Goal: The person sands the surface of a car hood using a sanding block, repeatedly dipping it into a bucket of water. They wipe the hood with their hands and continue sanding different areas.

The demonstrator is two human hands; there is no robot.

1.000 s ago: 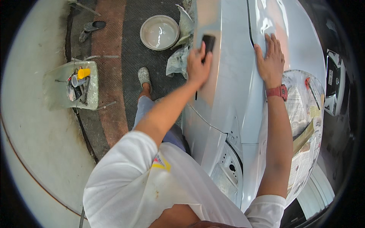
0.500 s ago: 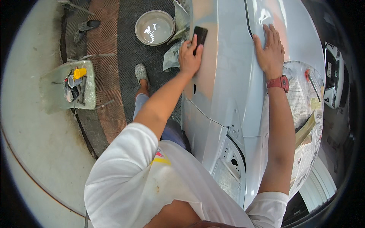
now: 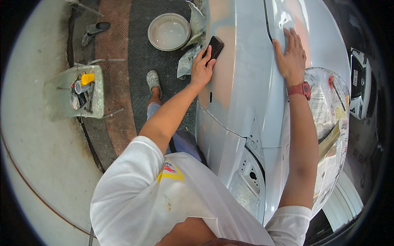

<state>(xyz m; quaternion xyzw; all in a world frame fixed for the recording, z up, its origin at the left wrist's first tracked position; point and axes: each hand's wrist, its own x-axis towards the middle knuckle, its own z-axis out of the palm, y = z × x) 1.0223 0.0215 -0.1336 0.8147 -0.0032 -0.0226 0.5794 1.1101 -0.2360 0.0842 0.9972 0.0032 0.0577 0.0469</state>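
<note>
My left hand (image 3: 201,70) grips a black sanding block (image 3: 215,47) and holds it against the car body (image 3: 250,74), at the outer edge of a beige patch (image 3: 223,69) on the grey panel. The block lies at a slant, fingers along its left side. On the upper surface, to the right of a dark panel gap, my right hand (image 3: 291,57) rests flat with its fingers stretched forward and nothing in it. A red watch (image 3: 301,90) is on that wrist. Newspaper (image 3: 322,98) covers the rounded area beside my right forearm.
A round basin (image 3: 168,32) of cloudy water stands on the floor, beside crumpled sheeting (image 3: 188,61). Left of me, a stool (image 3: 98,92) carries a yellow cup (image 3: 87,78) and tools. A red-and-black tool (image 3: 337,90) and a tan strip (image 3: 329,141) lie on the newspaper.
My left hand has drawn slightly back and left, and the sanding block is now more slanted and lower on the panel's edge. My right hand has hardly moved.
</note>
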